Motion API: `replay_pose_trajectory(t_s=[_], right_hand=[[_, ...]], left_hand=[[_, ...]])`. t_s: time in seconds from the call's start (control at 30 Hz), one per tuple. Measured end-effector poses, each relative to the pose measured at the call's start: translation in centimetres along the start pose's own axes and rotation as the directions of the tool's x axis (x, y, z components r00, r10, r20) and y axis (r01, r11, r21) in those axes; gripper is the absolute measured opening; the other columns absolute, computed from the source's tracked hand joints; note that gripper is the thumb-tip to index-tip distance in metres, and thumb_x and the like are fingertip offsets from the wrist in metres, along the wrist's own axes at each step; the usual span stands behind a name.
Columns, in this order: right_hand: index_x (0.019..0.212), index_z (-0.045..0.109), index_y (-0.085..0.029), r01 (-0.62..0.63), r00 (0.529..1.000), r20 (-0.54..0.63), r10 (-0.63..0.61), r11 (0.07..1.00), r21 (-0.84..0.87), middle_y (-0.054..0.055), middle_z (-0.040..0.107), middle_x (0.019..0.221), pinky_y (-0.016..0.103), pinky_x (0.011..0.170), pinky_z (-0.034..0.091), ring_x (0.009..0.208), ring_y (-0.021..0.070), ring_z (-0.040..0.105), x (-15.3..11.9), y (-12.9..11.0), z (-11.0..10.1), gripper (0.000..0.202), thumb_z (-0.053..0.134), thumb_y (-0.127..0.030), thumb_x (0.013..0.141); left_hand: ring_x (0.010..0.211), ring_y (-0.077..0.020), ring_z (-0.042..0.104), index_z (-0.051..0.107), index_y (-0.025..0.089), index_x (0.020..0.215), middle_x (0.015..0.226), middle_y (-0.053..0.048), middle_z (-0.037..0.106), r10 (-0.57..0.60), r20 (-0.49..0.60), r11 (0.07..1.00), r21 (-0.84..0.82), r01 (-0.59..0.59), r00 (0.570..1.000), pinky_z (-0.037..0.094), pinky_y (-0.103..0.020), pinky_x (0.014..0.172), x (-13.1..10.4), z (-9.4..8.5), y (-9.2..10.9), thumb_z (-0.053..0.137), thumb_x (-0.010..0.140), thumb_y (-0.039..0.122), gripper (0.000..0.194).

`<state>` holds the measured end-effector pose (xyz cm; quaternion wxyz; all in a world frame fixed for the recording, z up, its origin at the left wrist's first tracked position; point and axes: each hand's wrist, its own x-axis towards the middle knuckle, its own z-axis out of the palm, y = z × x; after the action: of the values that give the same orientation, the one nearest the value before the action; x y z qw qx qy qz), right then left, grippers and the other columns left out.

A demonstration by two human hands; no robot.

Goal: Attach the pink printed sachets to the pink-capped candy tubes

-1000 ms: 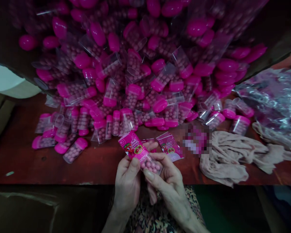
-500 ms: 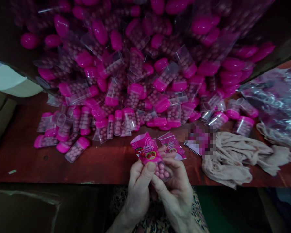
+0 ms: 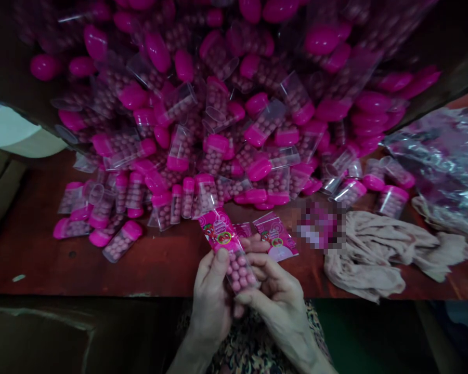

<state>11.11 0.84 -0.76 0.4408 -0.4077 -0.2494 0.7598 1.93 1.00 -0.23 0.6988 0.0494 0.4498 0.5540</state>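
Pinching a ball-filled container [image 3: 242, 272] with left hand [image 3: 211, 296] and right hand [image 3: 281, 296], packets [image 3: 276, 239] beyond, heaped tubes [image 3: 214, 156] behind

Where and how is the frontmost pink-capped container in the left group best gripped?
Probably across the clear body of that container, from the near side: it lies on its side, body end toward the camera, pink cap away, and other containers crowd behind it.

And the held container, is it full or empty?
Not empty: pink balls show inside the clear container. Whether full, cannot tell: wrapper hides the rest.
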Motion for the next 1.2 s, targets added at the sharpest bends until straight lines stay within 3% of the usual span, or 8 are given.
replay_pose_trajectory(t_s=[0.2,0.43,0.6,0.73,0.87,0.97,1.07,1.2], right_hand=[[0.089,0.066,-0.022,0.064,0.995,-0.071,-0.074,0.989,-0.13,-0.007,0.066,0.06,0.011,0.046,0.051,0.044,0.0055,0.061,-0.5,-0.3,0.1,0.028,0.069,-0.006,0.066],[0.091,0.068,-0.024,0.169,0.96,-0.17,-0.224,0.942,-0.289,-0.004,0.069,0.068,0.013,0.051,0.052,0.056,0.0088,0.064,-1.4,0.4,-0.3,0.028,0.073,-0.014,0.066],[0.089,0.067,-0.021,0.115,0.986,-0.097,-0.138,0.971,-0.211,-0.004,0.065,0.059,0.015,0.044,0.049,0.043,0.0082,0.059,-0.6,-0.1,-0.4,0.018,0.071,-0.023,0.072],[0.089,0.066,-0.019,0.055,0.998,-0.017,-0.058,0.991,-0.124,-0.002,0.065,0.059,0.016,0.041,0.047,0.038,0.0081,0.057,0.1,-0.3,-0.6,0.018,0.067,-0.031,0.075],[0.094,0.067,-0.021,0.094,0.995,-0.008,-0.097,0.98,-0.178,-0.004,0.062,0.053,0.015,0.044,0.047,0.042,0.0079,0.058,-0.2,-0.1,-0.6,0.018,0.066,-0.029,0.078],[0.095,0.068,-0.023,0.17,0.976,-0.079,-0.204,0.934,-0.316,-0.003,0.066,0.06,0.015,0.052,0.051,0.054,0.0093,0.063,-0.8,0.3,-0.6,0.017,0.066,-0.025,0.077],[0.097,0.068,-0.025,0.192,0.953,-0.145,-0.266,0.9,-0.39,-0.001,0.07,0.073,0.016,0.058,0.053,0.062,0.0102,0.065,-1.2,0.7,-0.5,0.02,0.066,-0.023,0.077],[0.092,0.068,-0.02,0.165,0.956,-0.185,-0.229,0.938,-0.305,0.0,0.069,0.067,0.017,0.049,0.054,0.052,0.0111,0.064,-1.0,0.5,-0.1,0.019,0.069,-0.023,0.073]], left_hand=[[0.049,-0.0082,0.054,0.068,0.014,0.095,0.082,-0.01,0.07,-0.051,-0.029,0.998,0.038,0.052,0.998,0.026,-0.013,0.031,-0.1,-0.1,-0.4,0.054,0.082,0.037,0.03],[0.059,-0.0095,0.056,0.07,0.013,0.09,0.083,-0.009,0.069,-0.064,-0.021,0.997,0.044,0.065,0.998,0.043,-0.016,0.051,-0.9,0.3,-1.3,0.058,0.08,0.035,0.026],[0.062,-0.0126,0.059,0.069,0.014,0.095,0.097,-0.013,0.069,-0.044,0.006,0.998,0.051,0.044,0.999,0.041,-0.019,0.044,-0.6,0.0,-0.6,0.054,0.08,0.048,0.04],[0.062,-0.0145,0.059,0.069,0.013,0.099,0.104,-0.015,0.068,0.056,0.034,0.996,0.062,-0.058,0.998,0.042,-0.02,0.041,-0.2,-0.4,0.4,0.057,0.076,0.051,0.045],[0.037,-0.0049,0.042,0.069,0.012,0.095,0.092,-0.015,0.07,0.068,0.018,0.99,0.122,-0.069,0.998,0.03,-0.018,0.03,-0.4,-0.4,0.1,0.055,0.08,0.046,0.04],[0.035,-0.0001,0.032,0.068,0.014,0.098,0.095,-0.013,0.07,0.048,0.02,0.984,0.171,-0.051,0.999,0.024,-0.014,0.03,-0.7,-0.3,-0.6,0.051,0.084,0.043,0.037],[0.042,-0.0015,0.041,0.068,0.016,0.099,0.099,-0.011,0.069,0.057,0.004,0.981,0.186,-0.056,0.998,0.03,-0.012,0.036,-0.8,-0.1,-1.2,0.051,0.085,0.037,0.031],[0.068,-0.0129,0.061,0.069,0.015,0.097,0.097,-0.011,0.07,0.044,-0.002,0.989,0.141,-0.043,0.999,0.046,-0.02,0.055,-0.7,0.0,-1.4,0.052,0.084,0.037,0.031]])
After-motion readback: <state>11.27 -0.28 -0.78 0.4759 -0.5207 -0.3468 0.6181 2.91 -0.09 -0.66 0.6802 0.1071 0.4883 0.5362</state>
